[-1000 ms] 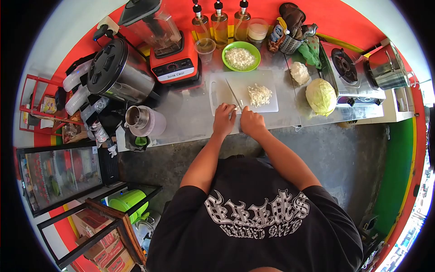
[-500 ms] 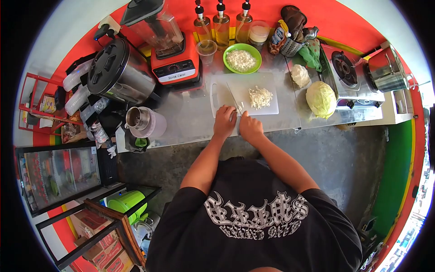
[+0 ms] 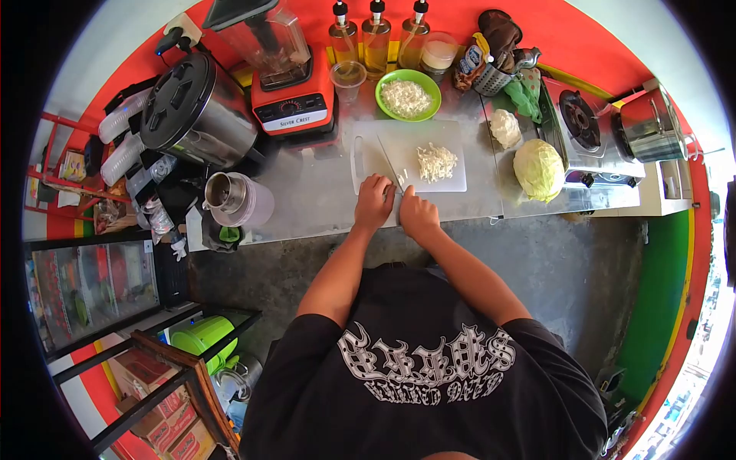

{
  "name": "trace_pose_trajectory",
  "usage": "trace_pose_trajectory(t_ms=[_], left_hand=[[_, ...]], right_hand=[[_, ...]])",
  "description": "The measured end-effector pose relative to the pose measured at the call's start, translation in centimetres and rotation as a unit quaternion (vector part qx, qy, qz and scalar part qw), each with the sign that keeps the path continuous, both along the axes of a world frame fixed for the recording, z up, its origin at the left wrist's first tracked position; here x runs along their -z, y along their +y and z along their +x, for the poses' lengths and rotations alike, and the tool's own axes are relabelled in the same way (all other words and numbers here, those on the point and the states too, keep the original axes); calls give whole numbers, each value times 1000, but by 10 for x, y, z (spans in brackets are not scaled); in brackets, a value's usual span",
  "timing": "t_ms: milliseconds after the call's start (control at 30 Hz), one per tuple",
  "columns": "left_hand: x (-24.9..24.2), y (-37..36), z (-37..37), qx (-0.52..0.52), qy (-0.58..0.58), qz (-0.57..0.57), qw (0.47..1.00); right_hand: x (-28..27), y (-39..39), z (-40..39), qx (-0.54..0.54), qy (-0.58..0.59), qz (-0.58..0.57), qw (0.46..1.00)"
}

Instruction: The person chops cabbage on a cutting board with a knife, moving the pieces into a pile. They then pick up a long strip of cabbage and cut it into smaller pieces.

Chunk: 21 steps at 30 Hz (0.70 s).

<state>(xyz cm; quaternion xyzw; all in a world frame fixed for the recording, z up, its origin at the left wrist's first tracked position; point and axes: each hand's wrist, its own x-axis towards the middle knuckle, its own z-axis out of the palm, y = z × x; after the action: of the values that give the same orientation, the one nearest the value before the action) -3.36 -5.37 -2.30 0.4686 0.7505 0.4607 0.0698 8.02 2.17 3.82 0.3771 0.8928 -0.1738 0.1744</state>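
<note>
My right hand is closed round the handle of a kitchen knife, whose long thin blade slants up and left over the white cutting board. Close beside the blade, my left hand rests at the board's front edge with its fingers curled down; what lies under them is hidden. A few pale shreds sit between the hands. To the right on the board is a pile of shredded cabbage. Behind it, a green bowl contains more white shreds.
A cabbage head and a smaller pale vegetable piece lie right of the board. Beyond them stands a stove with a pot. A red blender, pump bottles, a lidded steel container and a jug flank the left.
The whole view has shifted slightly. The blade tilts a little differently, and both hands stay close together at the board's front edge.
</note>
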Motion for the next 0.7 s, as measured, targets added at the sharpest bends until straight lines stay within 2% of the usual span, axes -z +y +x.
trace_pose_trajectory(t_ms=[267, 433, 633, 700], left_hand=[[1, -1, 1, -4, -3, 6, 1000], [-1, 5, 8, -46, -10, 27, 999], [-2, 14, 16, -114, -16, -45, 992], [-2, 18, 15, -132, -50, -67, 988]], right_hand=[[-14, 4, -5, -5, 19, -11, 1000], [2, 6, -8, 10, 24, -16, 1000], [-15, 19, -15, -18, 27, -51, 998], [-16, 19, -10, -12, 15, -62, 998]])
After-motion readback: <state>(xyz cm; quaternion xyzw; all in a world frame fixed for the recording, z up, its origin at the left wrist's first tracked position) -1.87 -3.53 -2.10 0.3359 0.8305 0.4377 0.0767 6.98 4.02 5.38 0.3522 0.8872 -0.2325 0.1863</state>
